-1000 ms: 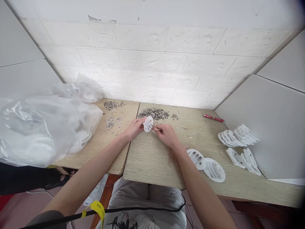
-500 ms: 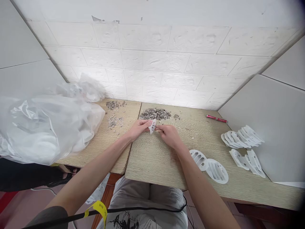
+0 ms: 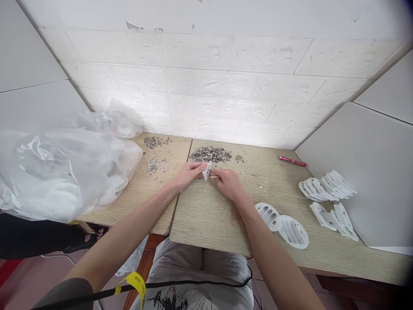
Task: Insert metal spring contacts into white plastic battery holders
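White plastic piece (image 3: 206, 170): sitting edge-on between the two hands, just above the tabletop near the seam where the two boards meet.
Left hand (image 3: 189, 173): fingers are pinching the plastic piece from its left side, thumb and fingertips closed on it.
Right hand (image 3: 227, 181): fingers are curling shut around a thin stick (image 3: 215, 176), its tip pointing at the plastic piece and touching or almost touching it.
Wooden table (image 3: 206, 215): two pale boards lying side by side; the near edge is running just in front of the person's lap, with bare board lying between the hands and that edge.
Metal bits (image 3: 209, 154): a grey heap is lying just beyond the hands, close to the wall; smaller scatters (image 3: 154, 163) are lying on the left board.
Plastic bag (image 3: 61, 172): bulging over the left board and hanging past its near edge, crowding that side.
Finished covers, near (image 3: 284, 224): two white oval pieces are lying flat right of the right forearm, close to the near edge.
Finished covers, far (image 3: 325, 187): leaning in rows against the grey side panel (image 3: 371, 172), well apart from the hands.
Red pen (image 3: 293, 161): lying at the back right, near the wall.
Open room: bare board is showing between the right hand and the side panel.
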Available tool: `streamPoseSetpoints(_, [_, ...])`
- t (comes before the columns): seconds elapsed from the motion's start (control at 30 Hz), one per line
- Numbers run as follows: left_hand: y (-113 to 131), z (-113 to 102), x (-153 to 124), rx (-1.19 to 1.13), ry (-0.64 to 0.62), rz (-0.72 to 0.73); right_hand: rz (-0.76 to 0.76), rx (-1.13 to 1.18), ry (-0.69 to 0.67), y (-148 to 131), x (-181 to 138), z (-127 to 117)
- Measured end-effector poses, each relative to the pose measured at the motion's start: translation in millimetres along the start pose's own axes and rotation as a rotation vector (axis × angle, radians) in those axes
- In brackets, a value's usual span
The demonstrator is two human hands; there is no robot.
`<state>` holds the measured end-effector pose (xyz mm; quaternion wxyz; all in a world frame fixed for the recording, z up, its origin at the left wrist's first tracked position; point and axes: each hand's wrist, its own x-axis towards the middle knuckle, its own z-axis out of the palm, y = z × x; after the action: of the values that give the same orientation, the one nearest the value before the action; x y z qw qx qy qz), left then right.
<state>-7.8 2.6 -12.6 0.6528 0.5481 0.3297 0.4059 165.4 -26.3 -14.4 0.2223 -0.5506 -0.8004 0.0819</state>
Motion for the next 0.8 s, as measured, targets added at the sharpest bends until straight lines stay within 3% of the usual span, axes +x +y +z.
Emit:
streamPoseSetpoints(0.47, [5.7, -12.1, 2.4, -0.246, -0.005, -0.088, 0.183, 0.125, -0.002, 9.4, -0.8, -8.5])
streamPoseSetpoints(0.63, [7.9, -13.4, 2.8, -0.271, 0.032, -0.089, 0.176, 0.125, 0.106, 7.2, 1.1, -4.9])
streamPoseSetpoints(0.8, [7.1, -12.6, 4.7, -0.242, -0.014, -0.025, 0.159, 0.338, 0.24, -3.5, 6.4, 5.2])
